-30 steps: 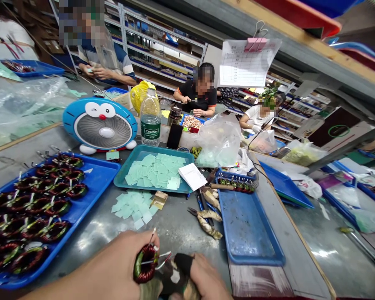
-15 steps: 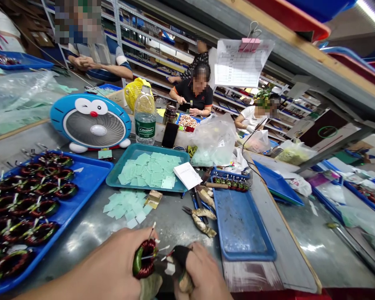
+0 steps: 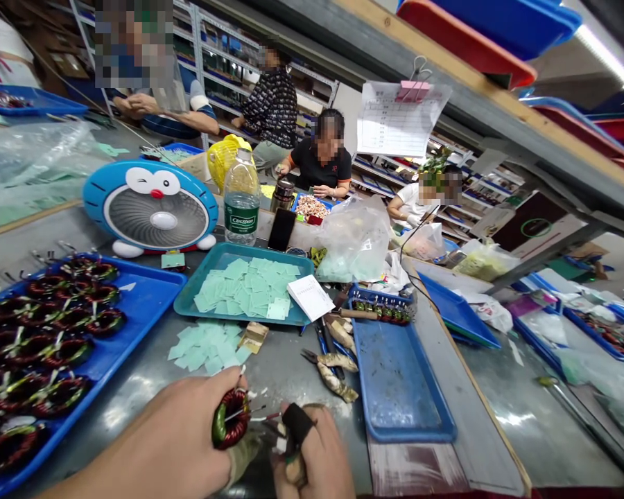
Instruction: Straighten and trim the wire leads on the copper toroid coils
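My left hand point(image 3: 179, 436) is closed around a copper-wound ring coil point(image 3: 231, 418) with a green core, held upright at the near edge of the bench. My right hand point(image 3: 312, 461), with a black wrap on one finger, is closed on a small tool with taped handles point(image 3: 286, 443) whose tip meets the coil's wire leads. A blue tray point(image 3: 145, 298) at my left holds several similar coils. A teal tray point(image 3: 208, 267) of pale green paper squares lies ahead, with more squares point(image 3: 205, 343) loose on the bench.
Taped pliers point(image 3: 333, 371) lie beside a blue tray point(image 3: 405, 388) holding a row of small coils at its far end. A blue cartoon fan point(image 3: 150, 208), water bottle point(image 3: 241, 197), phone and plastic bags stand behind. Other people work at benches beyond.
Both hands with the coil have shifted slightly left and up in view. The camera tilted, and a standing person in a dark patterned top came into view at the back.
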`<state>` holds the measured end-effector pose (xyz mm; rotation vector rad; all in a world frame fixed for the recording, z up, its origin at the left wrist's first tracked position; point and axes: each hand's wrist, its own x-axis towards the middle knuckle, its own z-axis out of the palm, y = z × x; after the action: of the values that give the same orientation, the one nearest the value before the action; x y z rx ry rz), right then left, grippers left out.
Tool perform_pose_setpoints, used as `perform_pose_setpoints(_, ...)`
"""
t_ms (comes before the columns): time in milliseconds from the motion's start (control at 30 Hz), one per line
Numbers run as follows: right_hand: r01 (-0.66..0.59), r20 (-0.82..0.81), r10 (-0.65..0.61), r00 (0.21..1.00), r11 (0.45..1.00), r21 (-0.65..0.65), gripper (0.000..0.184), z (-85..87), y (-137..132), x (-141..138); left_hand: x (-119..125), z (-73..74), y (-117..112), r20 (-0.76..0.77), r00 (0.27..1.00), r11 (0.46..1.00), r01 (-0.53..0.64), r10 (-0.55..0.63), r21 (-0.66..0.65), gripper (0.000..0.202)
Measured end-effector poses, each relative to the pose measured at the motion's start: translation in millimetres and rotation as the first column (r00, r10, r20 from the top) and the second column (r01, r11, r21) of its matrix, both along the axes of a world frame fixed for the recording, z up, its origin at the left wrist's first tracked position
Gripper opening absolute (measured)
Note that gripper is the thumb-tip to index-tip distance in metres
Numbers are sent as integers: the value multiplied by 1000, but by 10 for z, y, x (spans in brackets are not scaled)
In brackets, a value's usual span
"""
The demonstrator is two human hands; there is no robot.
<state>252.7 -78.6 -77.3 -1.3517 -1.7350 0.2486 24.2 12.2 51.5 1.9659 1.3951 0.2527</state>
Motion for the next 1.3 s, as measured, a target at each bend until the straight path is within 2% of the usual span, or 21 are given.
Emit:
perform_pose_setpoints(100, -22, 0, 22, 1000, 1000, -2, 69, 31, 32, -34, 1, -28, -5, -2, 1000, 1000, 19, -19, 18, 15)
perform_pose_setpoints(200, -39, 22, 38, 999, 998, 56, 65, 151, 80, -54, -7, -65, 7, -18, 999, 999, 50, -50, -12, 14)
perform_pose_setpoints(333, 21, 87, -33, 996, 991, 136, 57, 305, 106, -45, -14, -72, -4, -21, 998, 997, 59, -60, -45, 13)
perform_pose_setpoints(433, 24, 157, -51, 986, 985, 169, 51, 349, 122, -24, -3, -67, -35, 2, 998, 996, 67, -67, -51, 15)
perform_pose_setpoints(500, 26, 190, -63, 980, 981, 192, 50, 346, 139, -21, 9, -65, -46, 37, 998, 999, 48, -48, -12, 14)
perform_pose_setpoints(600, 63, 162, -97, 982, 978, 201, 60, 301, 148, -35, 11, -62, -38, 67, 997, 999, 20, -22, 39, 14)
perform_pose_setpoints(667, 61, 131, -86, 988, 982, 179, 65, 244, 130, -36, -1, -61, -28, 62, 998, 999, 20, -23, 44, 15)
perform_pose_setpoints(833, 50, 89, -59, 994, 994, 96, 64, 57, 41, -23, -22, -78, -44, 68, 998, 998, -11, 7, 59, 13)
perform_pose_setpoints(933, 64, 62, -70, 996, 994, 83, 64, 12, 31, -49, -3, -107, -65, 33, 999, 998, 6, -8, 66, 16)
perform_pose_setpoints(1133, 18, 140, -43, 989, 985, 173, 68, 155, 115, 13, -19, -158, -43, -39, 998, 999, 43, -43, -1, 13)
perform_pose_setpoints(1300, -58, 228, 21, 973, 986, 157, 67, 251, 103, 210, -8, -65, -57, 16, 1000, 1000, 18, -18, -14, 24)
